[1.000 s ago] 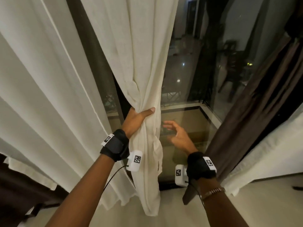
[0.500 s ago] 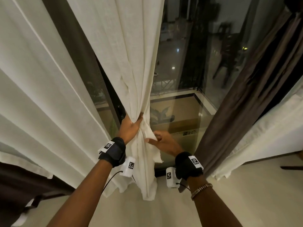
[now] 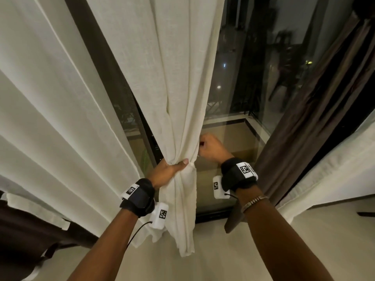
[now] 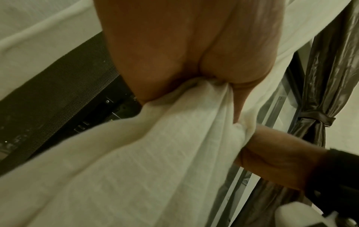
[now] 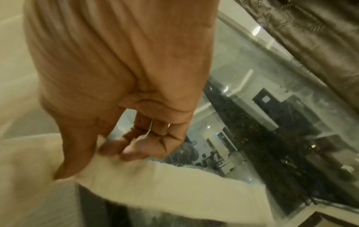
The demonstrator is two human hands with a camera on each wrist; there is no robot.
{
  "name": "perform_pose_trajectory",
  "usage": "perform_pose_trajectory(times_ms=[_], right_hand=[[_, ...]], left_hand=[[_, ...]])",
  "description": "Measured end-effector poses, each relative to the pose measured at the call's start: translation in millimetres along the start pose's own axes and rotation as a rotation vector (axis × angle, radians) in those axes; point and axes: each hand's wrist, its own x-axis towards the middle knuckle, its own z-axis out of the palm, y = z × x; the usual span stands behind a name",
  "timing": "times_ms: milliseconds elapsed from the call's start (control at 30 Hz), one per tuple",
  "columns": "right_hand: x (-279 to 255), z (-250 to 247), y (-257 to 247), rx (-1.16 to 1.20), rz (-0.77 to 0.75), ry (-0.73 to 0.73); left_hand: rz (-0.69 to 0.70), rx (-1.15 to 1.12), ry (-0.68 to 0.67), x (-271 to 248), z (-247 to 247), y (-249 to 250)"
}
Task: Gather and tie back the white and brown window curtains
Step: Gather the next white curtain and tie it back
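Observation:
A white curtain panel (image 3: pixel 172 67) hangs in front of the dark window, bunched at waist height. My left hand (image 3: pixel 172 168) grips the gathered bunch from the left, thumb across the front; the left wrist view shows the cloth (image 4: pixel 155 153) squeezed in its fist (image 4: pixel 194 61). My right hand (image 3: pixel 209 147) pinches the panel's right edge just above the bunch; in the right wrist view its fingers (image 5: pixel 136 147) curl onto the white edge (image 5: pixel 174 176). A brown curtain (image 3: pixel 304 118) hangs at the right, tied with a band (image 4: pixel 314 118) in the left wrist view.
A second wide white curtain (image 3: pixel 50 108) hangs at the left, with a dark brown curtain (image 3: pixel 24 236) below it. Behind the glass (image 3: pixel 233 88) lie a balcony and reflections. A further white curtain (image 3: pixel 334 169) hangs at the far right. Pale floor (image 3: pixel 203 266) lies underfoot.
My right hand, open and apart a second ago, has moved left to the white panel and closed on its right edge. The left hand keeps its grip on the bunch.

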Motion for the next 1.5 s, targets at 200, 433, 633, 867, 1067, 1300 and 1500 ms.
perform_pose_trajectory(times_ms=[200,433,633,867,1067,1300,1500], right_hand=[[1.1,29.0,-15.9,0.370,-0.044,0.119],[-20.4,22.7,-15.9,0.693,0.188,-0.157],[-34.0,23.2,8.5,0.596,0.147,-0.323],[-29.2,64.2,-5.7,0.233,-0.035,0.071],[-32.7,53.2,3.7,0.218,0.022,0.175],[-12.2,40.4,27.8,0.197,0.114,0.249],[3.2,35.5,33.0,0.185,0.164,0.241]], left_hand=[[0.090,0.128,0.093,2.4,-2.2,-10.9],[0.058,-0.001,0.070,6.8,-5.9,-7.5],[0.046,0.142,0.176,17.9,3.1,-11.8],[0.126,0.334,0.137,21.6,17.2,4.4],[0.045,0.641,0.108,21.0,-5.5,-19.7],[0.393,0.889,0.525,3.2,-18.8,-27.1],[0.516,0.660,0.556,-11.3,-28.5,-6.5]])
